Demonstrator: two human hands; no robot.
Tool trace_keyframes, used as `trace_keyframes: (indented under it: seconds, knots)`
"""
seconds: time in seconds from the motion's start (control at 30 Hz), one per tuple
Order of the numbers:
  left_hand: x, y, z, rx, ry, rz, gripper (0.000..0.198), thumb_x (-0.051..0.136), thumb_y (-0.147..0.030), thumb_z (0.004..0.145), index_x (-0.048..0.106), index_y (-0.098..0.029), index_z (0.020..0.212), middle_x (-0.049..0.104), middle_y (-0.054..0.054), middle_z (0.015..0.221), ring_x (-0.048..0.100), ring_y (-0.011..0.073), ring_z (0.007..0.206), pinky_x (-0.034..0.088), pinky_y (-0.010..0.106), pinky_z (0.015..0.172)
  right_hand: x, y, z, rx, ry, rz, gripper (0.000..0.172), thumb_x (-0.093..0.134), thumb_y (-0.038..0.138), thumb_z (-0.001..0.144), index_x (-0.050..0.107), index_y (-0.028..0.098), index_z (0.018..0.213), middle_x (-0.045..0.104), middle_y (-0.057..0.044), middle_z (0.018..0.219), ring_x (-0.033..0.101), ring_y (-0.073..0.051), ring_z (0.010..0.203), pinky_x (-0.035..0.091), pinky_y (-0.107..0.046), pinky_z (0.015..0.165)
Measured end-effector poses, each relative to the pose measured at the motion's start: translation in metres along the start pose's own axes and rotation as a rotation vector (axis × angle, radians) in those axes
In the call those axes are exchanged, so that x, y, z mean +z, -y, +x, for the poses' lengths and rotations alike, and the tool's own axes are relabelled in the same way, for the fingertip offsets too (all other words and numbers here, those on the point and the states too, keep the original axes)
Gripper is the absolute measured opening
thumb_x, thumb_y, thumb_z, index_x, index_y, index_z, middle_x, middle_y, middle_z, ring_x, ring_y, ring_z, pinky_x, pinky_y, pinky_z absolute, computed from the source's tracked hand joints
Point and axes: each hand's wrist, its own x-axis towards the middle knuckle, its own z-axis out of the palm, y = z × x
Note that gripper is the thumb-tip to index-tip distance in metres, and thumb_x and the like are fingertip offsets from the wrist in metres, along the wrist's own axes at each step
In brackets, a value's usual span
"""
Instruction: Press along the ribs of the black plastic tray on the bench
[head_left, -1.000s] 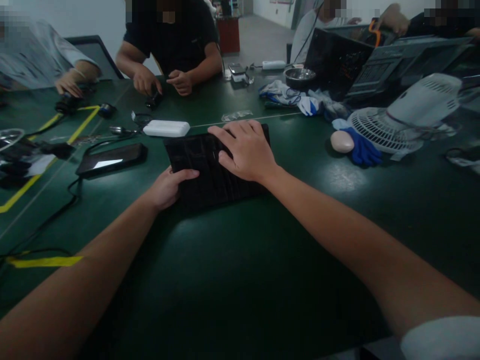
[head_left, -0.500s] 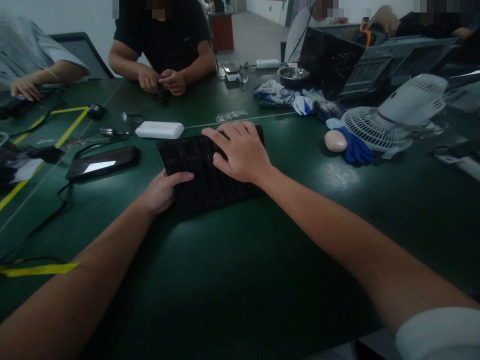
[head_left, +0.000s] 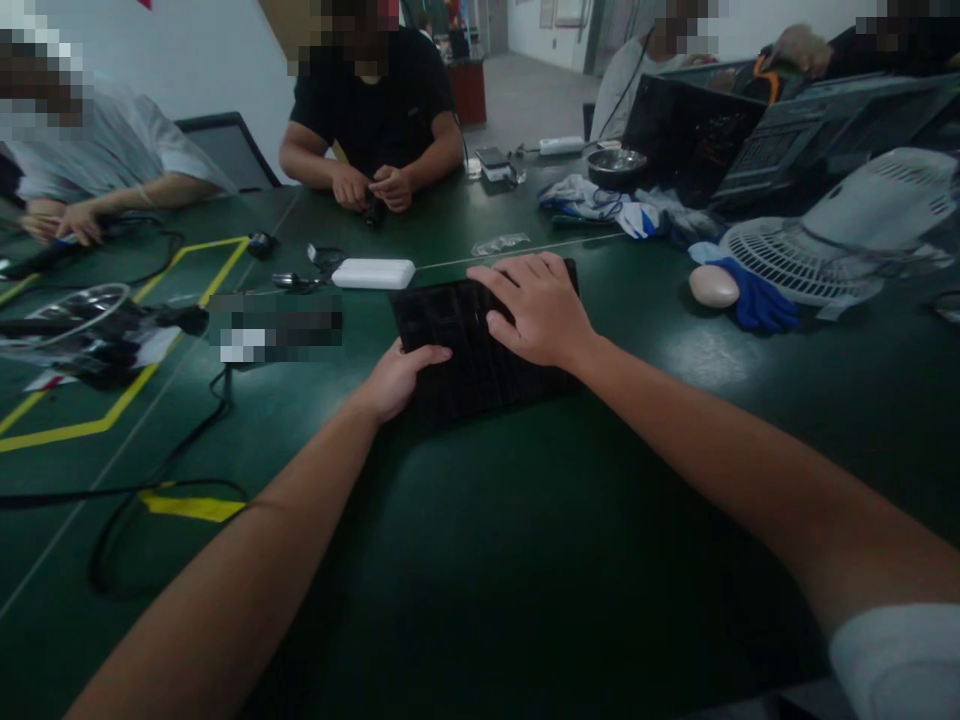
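Green table (head_left: 525, 540) fills most of the view, co-workers (head_left: 379, 100) sitting along its far edge. Since a second ago the view has turned, shifting everything rightward, yet both hands keep their places on the black case (head_left: 480, 378), so its handling has not visibly moved on. The case is well back from the table's near edge. The left hand (head_left: 397, 382) grips its left side, thumb on the panelled face; the right hand (head_left: 538, 310) lies spread over its far right part, and I cannot tell whether those fingers clasp it. Nearer the far edge sits a white block (head_left: 373, 273). Across, one co-worker's hands (head_left: 391, 188) have come together at a dark object (head_left: 373, 213).
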Motion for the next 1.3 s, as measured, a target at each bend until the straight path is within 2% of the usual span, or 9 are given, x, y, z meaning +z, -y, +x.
trace_keyframes:
  seconds: [0.13,0.5,0.7,0.97,1.2,1.3]
  knots:
    - [-0.0046,0.0044,0.0027,-0.008,0.035,0.021,0.051,0.077,-0.031,0.064,0.069,-0.017,0.113,0.076,0.01,0.11,0.07,0.0347,0.109,0.051,0.055,0.105,0.0012,-0.0005,-0.0011,-0.001,-0.006,0.009,0.053,0.044,0.039,0.095,0.051,0.021,0.144,0.062,-0.011,0.129,0.051,-0.031,0.118,0.03,-0.048,0.103]
    - [-0.0074,0.008,0.0048,-0.007,0.113,0.011,0.043,0.079,-0.033,0.066,0.072,-0.018,0.105,0.076,0.011,0.11,0.068,0.0351,0.111,0.048,0.054,0.107,0.0027,-0.0012,-0.0041,-0.003,-0.024,-0.002,0.051,0.043,0.039,0.095,0.053,0.021,0.142,0.063,-0.01,0.127,0.052,-0.031,0.115,0.031,-0.048,0.101]
    - [-0.0075,0.0083,0.0064,-0.007,0.12,-0.001,0.04,0.079,-0.031,0.065,0.073,-0.016,0.102,0.076,0.012,0.107,0.07,0.0327,0.103,0.049,0.053,0.105,0.0051,-0.003,-0.0041,-0.006,-0.042,-0.013,0.05,0.044,0.04,0.095,0.054,0.021,0.14,0.064,-0.009,0.123,0.053,-0.03,0.111,0.032,-0.047,0.099]
    - [-0.0073,0.007,0.0079,0.012,0.123,-0.008,0.038,0.078,-0.03,0.065,0.074,-0.017,0.101,0.076,0.009,0.105,0.069,0.0337,0.107,0.047,0.055,0.108,0.0029,-0.0013,-0.0039,-0.001,-0.038,0.004,0.05,0.044,0.038,0.095,0.054,0.02,0.141,0.064,-0.01,0.124,0.053,-0.03,0.114,0.031,-0.047,0.102]
    - [-0.0056,0.0038,0.0071,0.014,0.085,0.012,0.041,0.077,-0.03,0.064,0.073,-0.018,0.103,0.076,0.01,0.107,0.067,0.0355,0.113,0.049,0.055,0.107,0.003,-0.0008,-0.0044,0.012,-0.036,0.007,0.051,0.042,0.039,0.096,0.053,0.021,0.143,0.063,-0.01,0.127,0.052,-0.03,0.115,0.031,-0.047,0.103]
    - [-0.0051,0.0048,0.0066,0.007,0.068,0.001,0.041,0.078,-0.03,0.064,0.073,-0.017,0.102,0.077,0.009,0.105,0.068,0.0345,0.11,0.048,0.055,0.108,0.0036,-0.0014,-0.0039,0.009,-0.039,0.007,0.051,0.042,0.039,0.096,0.054,0.021,0.143,0.064,-0.01,0.126,0.052,-0.03,0.114,0.031,-0.047,0.103]
